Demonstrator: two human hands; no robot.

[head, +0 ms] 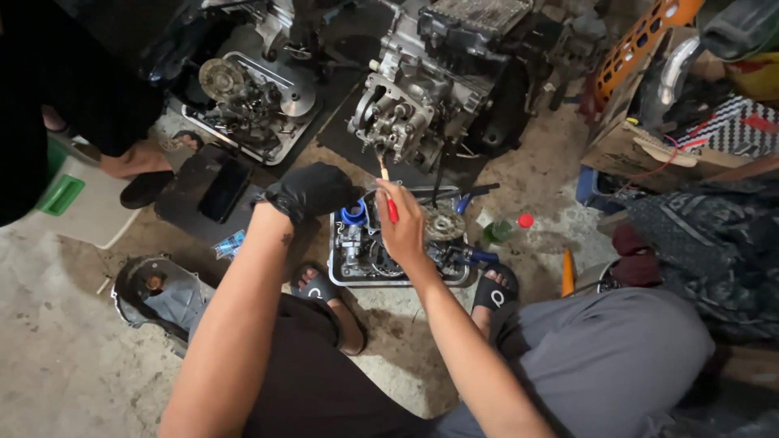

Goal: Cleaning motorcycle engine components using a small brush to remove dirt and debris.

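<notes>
One red-handled brush (387, 193) sits pinched in the right hand (402, 225) fingers.

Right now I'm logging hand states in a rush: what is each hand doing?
Left hand: gloved in black, curled shut; whether it holds anything cannot be told.
Right hand: bare, closed on a red-handled tool pointed at the engine block.
</notes>
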